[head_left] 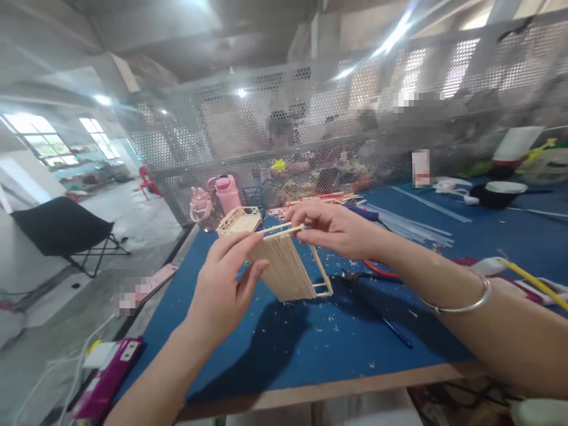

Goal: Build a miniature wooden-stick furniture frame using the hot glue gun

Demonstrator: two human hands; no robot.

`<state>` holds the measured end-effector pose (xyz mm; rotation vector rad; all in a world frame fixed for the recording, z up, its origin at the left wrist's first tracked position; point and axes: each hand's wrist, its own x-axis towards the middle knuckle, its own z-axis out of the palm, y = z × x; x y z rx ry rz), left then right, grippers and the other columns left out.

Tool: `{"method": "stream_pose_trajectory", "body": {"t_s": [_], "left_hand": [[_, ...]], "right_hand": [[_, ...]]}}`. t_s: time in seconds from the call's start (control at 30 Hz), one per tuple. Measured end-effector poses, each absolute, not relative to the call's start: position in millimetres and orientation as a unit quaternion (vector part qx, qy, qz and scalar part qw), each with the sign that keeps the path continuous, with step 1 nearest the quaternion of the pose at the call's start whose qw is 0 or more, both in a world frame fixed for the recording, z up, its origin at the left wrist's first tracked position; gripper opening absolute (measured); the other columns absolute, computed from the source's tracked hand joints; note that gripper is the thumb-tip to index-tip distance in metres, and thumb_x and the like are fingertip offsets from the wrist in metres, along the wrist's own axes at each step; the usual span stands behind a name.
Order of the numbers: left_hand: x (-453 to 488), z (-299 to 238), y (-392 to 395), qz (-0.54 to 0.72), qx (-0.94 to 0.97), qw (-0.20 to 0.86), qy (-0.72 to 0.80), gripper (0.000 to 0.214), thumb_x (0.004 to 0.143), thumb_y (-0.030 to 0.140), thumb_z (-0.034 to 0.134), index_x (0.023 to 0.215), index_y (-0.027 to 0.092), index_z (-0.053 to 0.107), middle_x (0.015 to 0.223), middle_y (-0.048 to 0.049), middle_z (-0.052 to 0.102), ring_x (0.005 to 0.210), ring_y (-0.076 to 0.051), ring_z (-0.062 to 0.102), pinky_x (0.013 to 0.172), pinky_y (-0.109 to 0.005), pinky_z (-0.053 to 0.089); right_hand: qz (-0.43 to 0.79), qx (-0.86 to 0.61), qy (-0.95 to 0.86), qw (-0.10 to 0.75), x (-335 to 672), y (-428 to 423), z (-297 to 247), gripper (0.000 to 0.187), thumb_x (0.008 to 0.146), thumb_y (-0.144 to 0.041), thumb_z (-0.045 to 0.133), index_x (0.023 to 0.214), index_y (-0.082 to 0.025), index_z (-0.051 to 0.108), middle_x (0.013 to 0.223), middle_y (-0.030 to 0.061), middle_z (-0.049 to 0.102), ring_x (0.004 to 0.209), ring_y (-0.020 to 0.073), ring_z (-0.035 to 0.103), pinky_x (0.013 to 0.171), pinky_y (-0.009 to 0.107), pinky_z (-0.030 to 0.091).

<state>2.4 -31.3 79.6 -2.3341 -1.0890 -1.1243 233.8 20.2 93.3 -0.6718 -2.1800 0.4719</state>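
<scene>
My left hand grips a small wooden frame made of thin sticks, fingers closed on its left side, holding it above the blue table mat. My right hand pinches a single thin wooden stick and holds it along the frame's top edge. A metal bangle circles my right wrist. Another stick-built box rests on the mat just behind the frame.
Wood shavings litter the mat. Pliers with red handles lie behind my right forearm, and long sticks farther back. A pink bottle stands by the mesh screen, with people behind it. A black chair stands at left.
</scene>
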Motion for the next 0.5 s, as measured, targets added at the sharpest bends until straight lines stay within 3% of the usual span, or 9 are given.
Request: {"method": "stream_pose_trajectory", "body": {"t_s": [0.13,0.23,0.33,0.5], "left_hand": [[13,107,-16,-0.303,-0.868,0.142,-0.366,0.025,0.091,0.029,0.052,0.107,0.015,0.066,0.103,-0.0097,0.073,0.097,-0.021,0.067,0.083,-0.037,0.055],[15,120,-9,-0.258,-0.875,0.111,-0.395,0.019,0.087,0.021,0.058,0.099,0.015,0.070,0.093,-0.0074,0.076,0.090,-0.021,0.069,0.079,-0.035,0.055],[15,129,-7,-0.233,-0.866,0.068,-0.438,0.018,0.083,0.019,0.060,0.095,0.017,0.073,0.090,-0.0050,0.077,0.082,-0.020,0.069,0.075,-0.033,0.055],[11,135,-1,-0.208,-0.847,-0.008,-0.490,0.027,0.082,0.023,0.057,0.104,0.019,0.072,0.102,-0.0046,0.076,0.089,-0.021,0.069,0.080,-0.035,0.052]], "right_hand": [[0.286,-0.242,-0.825,0.423,223,21,87,0.013,0.083,-0.026,0.050,0.096,-0.023,0.050,0.097,0.0019,0.055,0.074,0.0115,0.052,0.070,0.029,0.045],[0.393,-0.236,-0.743,0.487,210,20,74,0.051,0.072,-0.024,0.060,0.117,-0.025,0.035,0.106,0.0032,0.049,0.069,0.0092,0.053,0.069,0.029,0.048],[0.450,-0.260,-0.673,0.527,199,19,56,0.075,0.060,-0.023,0.068,0.123,-0.025,0.026,0.097,0.0003,0.051,0.071,0.0114,0.056,0.071,0.031,0.049],[0.477,-0.294,-0.628,0.540,187,20,40,0.061,0.058,-0.023,0.067,0.111,-0.024,0.037,0.073,-0.0067,0.055,0.070,0.0137,0.058,0.075,0.034,0.048]]}}
